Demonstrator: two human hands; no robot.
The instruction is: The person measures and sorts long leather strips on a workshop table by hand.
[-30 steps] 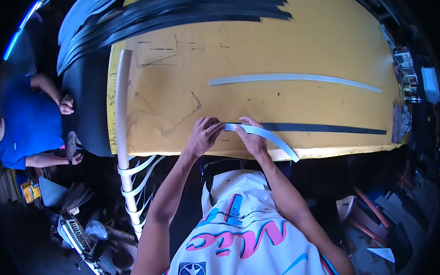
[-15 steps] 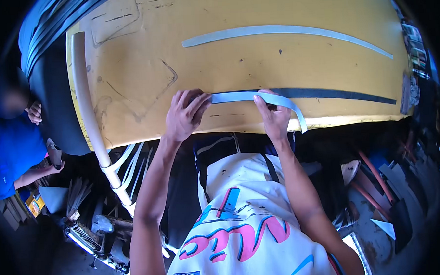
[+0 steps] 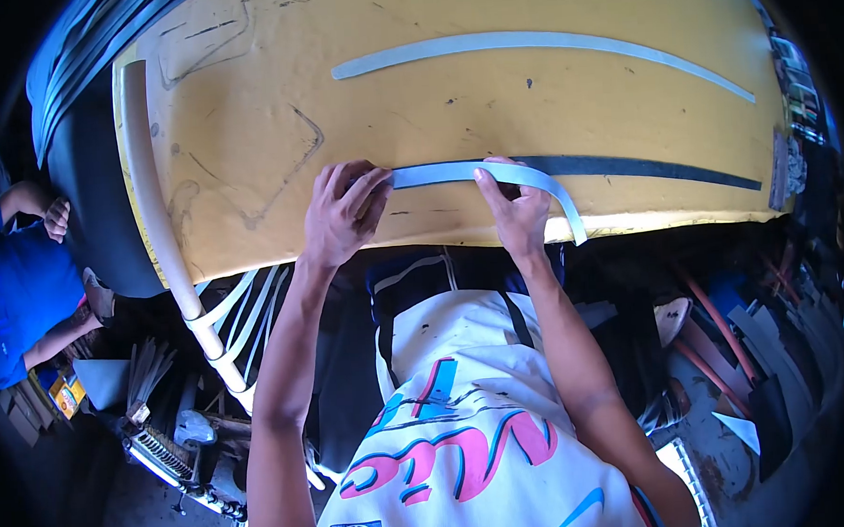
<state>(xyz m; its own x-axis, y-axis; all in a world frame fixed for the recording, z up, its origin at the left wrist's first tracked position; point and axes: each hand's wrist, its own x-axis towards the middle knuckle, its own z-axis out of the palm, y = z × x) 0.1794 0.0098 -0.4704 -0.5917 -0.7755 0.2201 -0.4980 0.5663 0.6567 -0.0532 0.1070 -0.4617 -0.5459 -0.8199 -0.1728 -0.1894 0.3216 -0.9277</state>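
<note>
A light blue strip [image 3: 446, 173] lies over a black strip [image 3: 625, 166] near the front edge of the yellow table [image 3: 415, 104]. My left hand [image 3: 344, 210] has its fingers closed on the left end of the light strip. Thumb and fingers of my right hand [image 3: 518, 207] pinch the same strip further along, and its free end curls down toward the table edge. To the right of my hands the black strip runs on, flat on the table. Another pale strip [image 3: 525, 40] lies farther back.
A long pale tube [image 3: 155, 181] runs along the table's left side, with white loops [image 3: 231, 309] hanging by it. Dark sheets [image 3: 84, 66] hang at the upper left. A person in blue [image 3: 28, 290] is at the far left. Scrap pieces [image 3: 765, 343] lie at the lower right.
The view has shifted slightly, so the table and strips appear a little higher and further left. Both hands keep their hold on the light strip.
</note>
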